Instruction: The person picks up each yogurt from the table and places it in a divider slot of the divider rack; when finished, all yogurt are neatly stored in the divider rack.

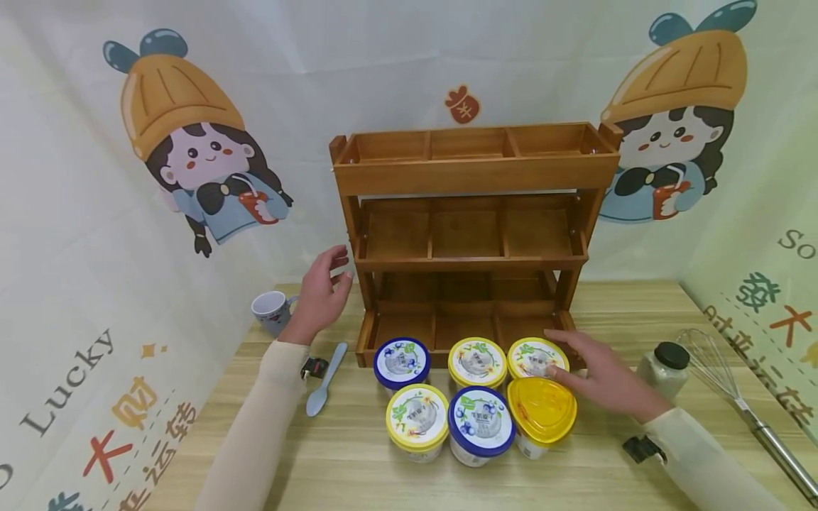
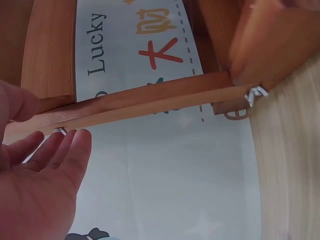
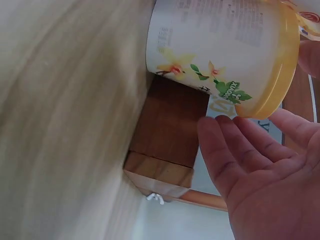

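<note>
From my seat I watch the right hand (image 1: pixel 601 372) at the far-right white paper tub with a printed yellow lid (image 1: pixel 535 357). Its thumb and fingers straddle that rim; I cannot tell whether they pinch it or only lie beside it. The tub stands on the table, just in front of the rack's right end. The left hand (image 1: pixel 324 294) is relaxed, its fingers loosely bent and free, near the rack's left upright.

Under both I see a pale wood-grain tabletop (image 1: pixel 345 461), and behind it a white cloth backdrop (image 1: pixel 396 64) with coloured lettering at left and right, two cartoon figures in orange hats and one red pouch.

I count six tubs in two rows of three: four with yellow lids, two with blue. Far left is a blue-lidded tub (image 1: pixel 401 360), far middle a yellow-lidded one (image 1: pixel 478 360); near left is yellow (image 1: pixel 417 417), near middle blue (image 1: pixel 482 420), near right a plain yellow lid (image 1: pixel 542 410).

Beyond them stands one brown wooden rack (image 1: pixel 469 177): three tiers, three compartments each. At left are one pale-blue spoon (image 1: pixel 327 380) and one patterned mug (image 1: pixel 271 311); at right, one black-capped clear jar (image 1: pixel 664 369) and one steel wire whisk (image 1: pixel 735 397).
</note>
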A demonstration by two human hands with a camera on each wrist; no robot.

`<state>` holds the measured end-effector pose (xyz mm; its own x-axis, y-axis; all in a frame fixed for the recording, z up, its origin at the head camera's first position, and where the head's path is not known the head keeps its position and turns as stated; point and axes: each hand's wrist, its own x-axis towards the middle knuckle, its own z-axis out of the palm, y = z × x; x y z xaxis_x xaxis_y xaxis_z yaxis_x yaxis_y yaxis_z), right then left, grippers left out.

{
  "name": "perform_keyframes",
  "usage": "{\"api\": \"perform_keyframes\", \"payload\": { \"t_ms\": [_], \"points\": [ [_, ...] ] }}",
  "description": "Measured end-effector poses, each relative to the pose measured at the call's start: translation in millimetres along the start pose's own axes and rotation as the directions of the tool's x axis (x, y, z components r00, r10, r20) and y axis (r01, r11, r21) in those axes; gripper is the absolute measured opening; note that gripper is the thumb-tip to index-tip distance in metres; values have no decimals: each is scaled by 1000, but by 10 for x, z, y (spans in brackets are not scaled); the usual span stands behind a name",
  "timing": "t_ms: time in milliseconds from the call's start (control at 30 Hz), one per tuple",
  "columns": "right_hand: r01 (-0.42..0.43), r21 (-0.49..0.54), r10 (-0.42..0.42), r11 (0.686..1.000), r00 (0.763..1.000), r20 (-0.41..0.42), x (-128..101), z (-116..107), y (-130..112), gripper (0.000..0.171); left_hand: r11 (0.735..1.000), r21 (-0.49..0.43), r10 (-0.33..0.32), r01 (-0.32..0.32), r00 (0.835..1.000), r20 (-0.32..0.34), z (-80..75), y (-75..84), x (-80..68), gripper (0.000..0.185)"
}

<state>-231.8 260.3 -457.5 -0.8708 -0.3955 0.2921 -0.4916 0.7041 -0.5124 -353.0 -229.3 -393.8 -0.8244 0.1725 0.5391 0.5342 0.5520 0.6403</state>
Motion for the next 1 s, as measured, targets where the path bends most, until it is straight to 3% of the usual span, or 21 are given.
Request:
{"api": "perform_keyframes", "payload": {
  "t_ms": [267, 567, 767, 1000],
  "points": [
    [-95, 179, 81, 979, 993, 84, -68, 10, 31, 62, 995, -81, -59, 55, 997, -48, 30, 29, 191, 51],
    [-61, 357, -1, 932, 985, 171, -102, -29, 141, 69, 984, -141, -122, 110, 989, -81, 59, 22, 392, 51],
    [-40, 393, -49, 919, 976, 213, -65, 13, 186, 84, 981, -156, -132, 113, 984, -120, 47, 77, 508, 48],
    [-56, 341, -21, 938, 976, 218, -27, 46, 212, 90, 973, -187, -160, 136, 980, -116, 37, 85, 579, 47]
  ]
}}
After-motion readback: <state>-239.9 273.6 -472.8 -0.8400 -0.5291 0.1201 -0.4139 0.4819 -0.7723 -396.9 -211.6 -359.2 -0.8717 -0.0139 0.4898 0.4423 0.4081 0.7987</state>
